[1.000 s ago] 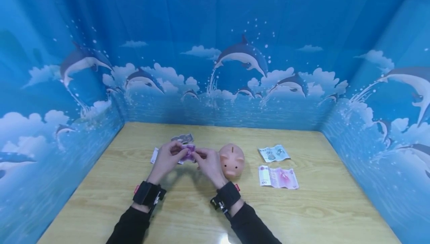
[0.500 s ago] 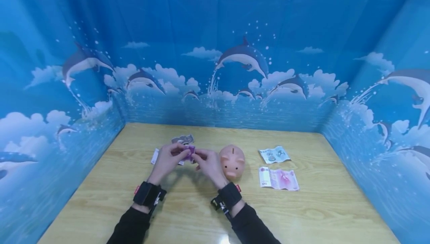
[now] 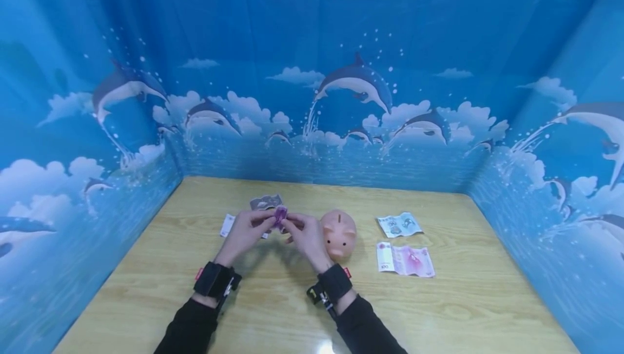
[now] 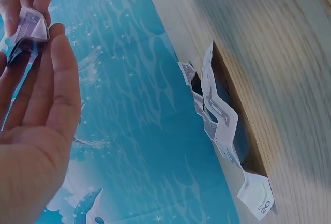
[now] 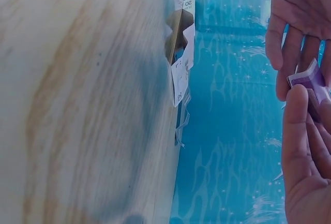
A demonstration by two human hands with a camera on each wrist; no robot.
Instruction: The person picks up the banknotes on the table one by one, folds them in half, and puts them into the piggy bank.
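Observation:
Fingers of both hands pinch a small folded purple banknote [image 3: 280,214] between them, left of the piggy bank. My left hand [image 3: 246,232] grips its left side and my right hand [image 3: 308,237] its right side. From the left wrist, the banknote [image 4: 32,27] shows bent over in a sharp crease between the fingertips. In the right wrist view its folded edge [image 5: 306,74] sticks up beside the right thumb. Just right of the right hand stands the pink piggy bank [image 3: 338,240], its coin slot facing up.
Behind the hands lies a grey-brown banknote [image 3: 265,202]. A creased pale banknote marked 20 [image 4: 254,197] stands wavy on the wooden table [image 3: 463,305]. Right of the piggy bank lie a blue-green banknote [image 3: 400,225] and a pink one [image 3: 405,260]. A dolphin-printed curtain [image 3: 312,153] encloses the back and sides.
The purple banknote has gone from a wider, flatter shape to a narrower one, folded between the fingers. Both hands stay in nearly the same place; the notes and piggy bank have not moved.

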